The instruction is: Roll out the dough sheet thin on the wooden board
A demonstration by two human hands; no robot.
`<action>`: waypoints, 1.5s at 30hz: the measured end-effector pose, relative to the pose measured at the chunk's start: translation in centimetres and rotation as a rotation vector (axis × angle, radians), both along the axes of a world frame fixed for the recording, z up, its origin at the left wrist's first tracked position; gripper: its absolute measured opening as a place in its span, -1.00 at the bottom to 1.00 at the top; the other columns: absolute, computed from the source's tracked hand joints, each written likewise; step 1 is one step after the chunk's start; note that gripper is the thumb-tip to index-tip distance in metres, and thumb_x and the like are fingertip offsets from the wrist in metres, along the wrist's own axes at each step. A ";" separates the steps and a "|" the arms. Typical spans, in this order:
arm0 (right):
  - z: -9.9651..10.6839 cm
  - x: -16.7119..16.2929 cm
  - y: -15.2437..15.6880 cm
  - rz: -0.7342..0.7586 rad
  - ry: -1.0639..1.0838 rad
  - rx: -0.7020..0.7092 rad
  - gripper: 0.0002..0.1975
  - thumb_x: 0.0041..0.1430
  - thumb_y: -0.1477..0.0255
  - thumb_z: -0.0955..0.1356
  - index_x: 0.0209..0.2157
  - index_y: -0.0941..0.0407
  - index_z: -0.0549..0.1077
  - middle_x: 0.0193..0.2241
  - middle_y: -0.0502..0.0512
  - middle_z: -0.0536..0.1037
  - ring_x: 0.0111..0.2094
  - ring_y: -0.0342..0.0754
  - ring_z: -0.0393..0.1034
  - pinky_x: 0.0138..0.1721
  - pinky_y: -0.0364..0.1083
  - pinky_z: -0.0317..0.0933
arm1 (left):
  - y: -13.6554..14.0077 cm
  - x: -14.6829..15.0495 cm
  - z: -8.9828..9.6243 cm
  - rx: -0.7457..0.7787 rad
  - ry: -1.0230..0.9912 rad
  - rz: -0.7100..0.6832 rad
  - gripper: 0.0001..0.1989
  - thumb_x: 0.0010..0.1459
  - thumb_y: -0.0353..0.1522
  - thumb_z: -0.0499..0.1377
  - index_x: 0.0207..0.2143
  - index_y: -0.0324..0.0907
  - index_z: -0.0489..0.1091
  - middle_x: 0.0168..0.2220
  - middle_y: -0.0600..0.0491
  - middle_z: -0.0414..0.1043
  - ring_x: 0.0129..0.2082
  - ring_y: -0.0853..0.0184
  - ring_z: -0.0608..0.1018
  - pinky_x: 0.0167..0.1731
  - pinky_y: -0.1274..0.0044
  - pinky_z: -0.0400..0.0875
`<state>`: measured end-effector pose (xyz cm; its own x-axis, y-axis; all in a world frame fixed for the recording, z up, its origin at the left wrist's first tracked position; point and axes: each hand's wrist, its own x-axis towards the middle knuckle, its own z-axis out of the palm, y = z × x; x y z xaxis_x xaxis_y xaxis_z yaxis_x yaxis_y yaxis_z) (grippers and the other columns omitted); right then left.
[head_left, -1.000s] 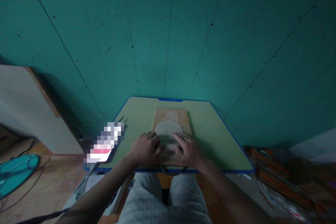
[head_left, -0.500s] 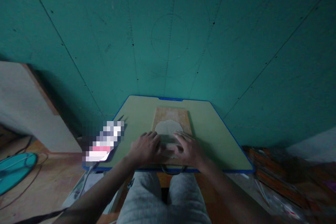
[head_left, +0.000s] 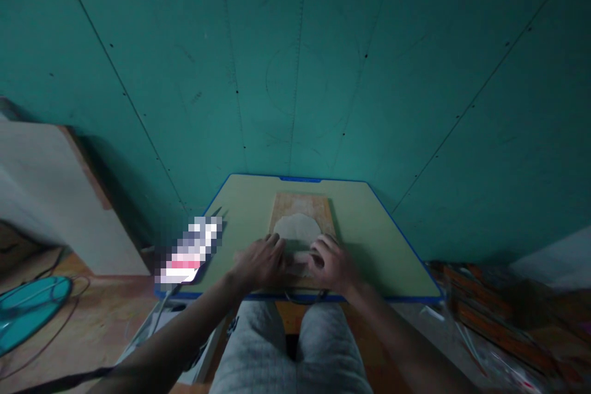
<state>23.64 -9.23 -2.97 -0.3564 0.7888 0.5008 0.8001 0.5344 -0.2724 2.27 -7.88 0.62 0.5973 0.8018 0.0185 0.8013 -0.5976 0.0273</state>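
A flat, roundish sheet of pale dough (head_left: 298,228) lies on a wooden board (head_left: 302,202). Across its near part runs a rolling pin (head_left: 300,257), visible mainly between my hands. My left hand (head_left: 262,260) is closed over the pin's left side, fingers bent forward. On the right side, my right hand (head_left: 333,261) grips the pin with curled fingers. Both hands hide much of the pin and the board's near sides. The dough's far edge shows beyond my fingers.
The board rests on a small pale table (head_left: 383,240) with a blue rim. A blurred-out, lit device (head_left: 189,252) lies at its left edge with a cable. A green wall (head_left: 295,74) stands behind. A teal round object (head_left: 34,308) is on the floor.
My right fingers, stretched forward before, are now curled round the rolling pin. My left hand stays on it. The camera view has shifted slightly.
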 end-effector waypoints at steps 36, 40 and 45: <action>0.4 0.7 -1.0 -0.175 0.103 -0.018 -0.86 -0.02 0.57 0.31 -0.49 0.04 0.28 -0.52 -0.03 0.40 -0.44 -0.08 0.29 -0.38 -0.14 0.06 | -0.7 3.0 -0.6 0.165 -0.082 0.074 -0.85 0.23 -0.35 0.03 -0.26 -0.19 0.37 -0.28 -0.10 0.44 -0.20 0.09 0.47 -0.21 0.31 0.31; 0.5 0.7 -0.9 -0.190 0.073 -0.016 -0.85 -0.03 0.59 0.31 -0.49 0.05 0.28 -0.51 -0.03 0.39 -0.43 -0.08 0.29 -0.38 -0.14 0.04 | -0.8 3.1 -0.6 0.152 -0.083 0.099 -0.85 0.23 -0.34 0.05 -0.25 -0.19 0.37 -0.26 -0.11 0.44 -0.18 0.08 0.47 -0.20 0.30 0.30; 0.1 0.8 -0.8 -0.168 0.020 0.058 -0.86 -0.03 0.58 0.29 -0.47 0.05 0.26 -0.50 -0.02 0.39 -0.42 -0.07 0.27 -0.37 -0.12 0.03 | -1.1 3.1 -0.8 0.164 -0.089 0.120 -0.86 0.20 -0.36 0.06 -0.25 -0.20 0.37 -0.26 -0.10 0.44 -0.17 0.08 0.47 -0.20 0.30 0.30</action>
